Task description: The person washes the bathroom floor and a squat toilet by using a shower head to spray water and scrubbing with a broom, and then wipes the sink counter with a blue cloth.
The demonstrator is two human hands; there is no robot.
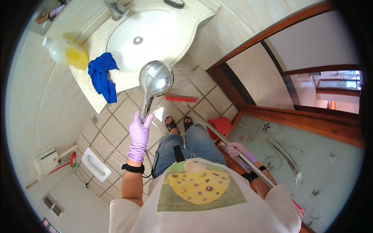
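A purple glove covers my left hand point(139, 129), which grips the handle of a chrome shower head point(156, 78). Fine jets of water leave the shower head toward the tiled floor point(115, 128), where a wet patch shines. My right hand point(236, 151), gloved too, is wrapped around the metal pole point(205, 121) of a floor brush. The pole passes back under my right arm. Its red brush head point(181, 99) rests on the tiles ahead of my sandalled feet, with blurred bristles.
A washbasin point(122, 55) is set in a speckled counter point(99, 106). A blue cloth point(102, 75) drapes over the counter beside a bottle of yellow liquid point(70, 54). A red bucket point(224, 125) stands by the frosted glass door point(262, 145). At left lies a squat toilet point(102, 174).
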